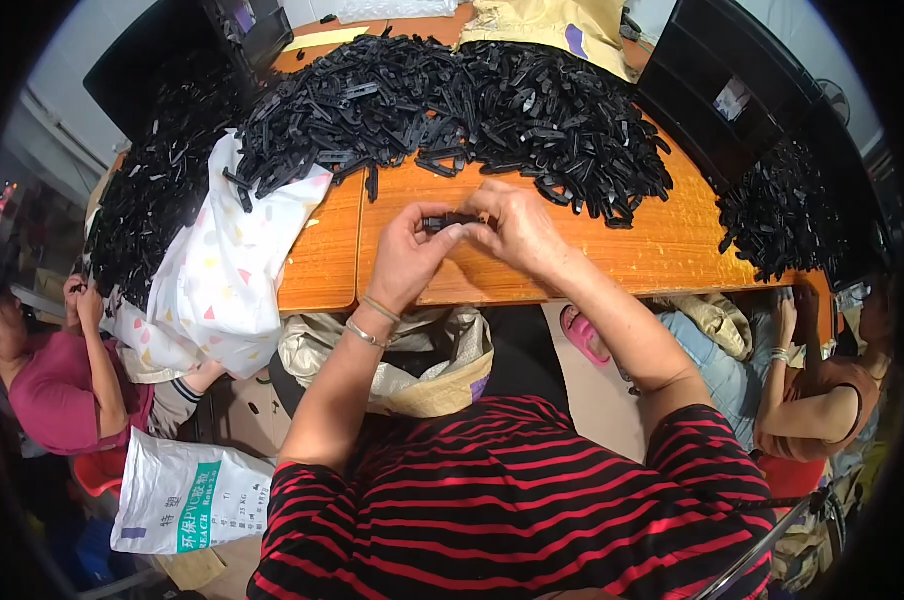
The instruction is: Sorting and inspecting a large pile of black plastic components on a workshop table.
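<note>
We see the left hand (412, 250) and right hand (522, 230) pinching a small black piece (451, 222) over the table (672, 240), apparently to steady it; its exact shape escapes us. A dark heap (452, 105) lies at twelve o'clock, seemingly for easy reach. At eight o'clock, a white sack (157, 490) carries dark and green print.

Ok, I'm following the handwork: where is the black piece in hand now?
In the head view, near centre: the black piece sits in the left hand, with the right hand at its right end, over the table, nearer than the black pile.
</note>
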Motion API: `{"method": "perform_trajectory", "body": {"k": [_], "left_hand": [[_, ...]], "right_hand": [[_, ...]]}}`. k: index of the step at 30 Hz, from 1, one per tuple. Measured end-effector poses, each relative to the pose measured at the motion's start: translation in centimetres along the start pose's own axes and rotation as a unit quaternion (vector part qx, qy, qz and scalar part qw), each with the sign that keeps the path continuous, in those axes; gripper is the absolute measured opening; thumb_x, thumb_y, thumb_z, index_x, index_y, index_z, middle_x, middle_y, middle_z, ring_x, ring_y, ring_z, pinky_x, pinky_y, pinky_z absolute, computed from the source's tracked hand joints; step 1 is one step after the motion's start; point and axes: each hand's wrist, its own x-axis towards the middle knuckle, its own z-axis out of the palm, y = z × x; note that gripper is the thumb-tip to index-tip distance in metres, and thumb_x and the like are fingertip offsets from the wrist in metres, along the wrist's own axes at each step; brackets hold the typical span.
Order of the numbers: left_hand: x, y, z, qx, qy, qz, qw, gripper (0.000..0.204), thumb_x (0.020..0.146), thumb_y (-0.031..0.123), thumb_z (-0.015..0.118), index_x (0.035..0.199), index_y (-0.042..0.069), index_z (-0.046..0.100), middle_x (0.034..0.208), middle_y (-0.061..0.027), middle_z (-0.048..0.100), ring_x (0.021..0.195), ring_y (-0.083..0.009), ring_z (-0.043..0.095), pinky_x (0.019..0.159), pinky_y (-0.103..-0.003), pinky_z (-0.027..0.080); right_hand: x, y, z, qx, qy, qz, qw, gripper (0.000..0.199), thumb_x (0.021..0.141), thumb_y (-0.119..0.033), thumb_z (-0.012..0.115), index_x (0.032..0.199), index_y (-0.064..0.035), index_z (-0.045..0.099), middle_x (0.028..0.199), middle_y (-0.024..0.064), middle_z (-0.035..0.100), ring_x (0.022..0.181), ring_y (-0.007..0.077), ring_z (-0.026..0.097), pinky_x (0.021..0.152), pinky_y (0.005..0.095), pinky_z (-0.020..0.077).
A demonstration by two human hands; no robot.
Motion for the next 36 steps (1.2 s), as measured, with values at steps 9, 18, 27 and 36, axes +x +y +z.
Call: {"method": "perform_trajectory", "body": {"k": [9,18,27,36], "left_hand": [[-0.7,0.9,0.7,0.187,0.005,0.054,0.981,0.015,0.085,0.004,0.061,0.099,-0.002,0.059,0.08,-0.0027,0.063,0.069,-0.0047,0.057,0.059,-0.02,0.047],[-1.6,0.0,-0.2,0.171,-0.007,0.062,0.983,0.015,0.086,0.007,0.062,0.098,-0.002,0.061,0.082,0.0002,0.06,0.07,-0.0032,0.054,0.059,-0.019,0.044],[-6.8,3.1,-4.2,0.463,-0.237,0.111,0.847,0.015,0.083,0.011,0.063,0.096,0.002,0.065,0.083,-0.0108,0.063,0.076,-0.0203,0.062,0.069,-0.031,0.048],[10.2,-1.6,-0.4,0.588,0.043,0.294,0.752,0.039,0.081,0.016,0.065,0.119,0.009,0.057,0.123,-0.0101,0.057,0.12,-0.0319,0.048,0.096,-0.042,0.041]], "right_hand": [[-0.6,1.6,1.3,0.316,-0.15,0.227,0.909,0.037,0.068,-0.02,0.086,0.085,0.0009,0.06,0.067,0.0023,0.057,0.061,0.0102,0.055,0.055,0.0275,0.0447],[-2.1,1.6,4.2,0.294,-0.098,0.195,0.93,0.032,0.068,-0.016,0.085,0.074,-0.0027,0.056,0.066,-0.0002,0.055,0.063,0.0076,0.05,0.056,0.0267,0.0436],[-1.1,1.3,1.2,0.225,-0.206,0.105,0.947,0.023,0.082,-0.02,0.072,0.09,0.0006,0.066,0.076,0.0091,0.065,0.07,0.0189,0.066,0.061,0.0313,0.0526],[7.2,8.8,-0.2,-0.305,-0.045,-0.01,0.951,0.047,0.075,-0.028,0.072,0.117,-0.0111,0.06,0.112,0.0113,0.055,0.11,0.03,0.05,0.085,0.0425,0.0442]]}}
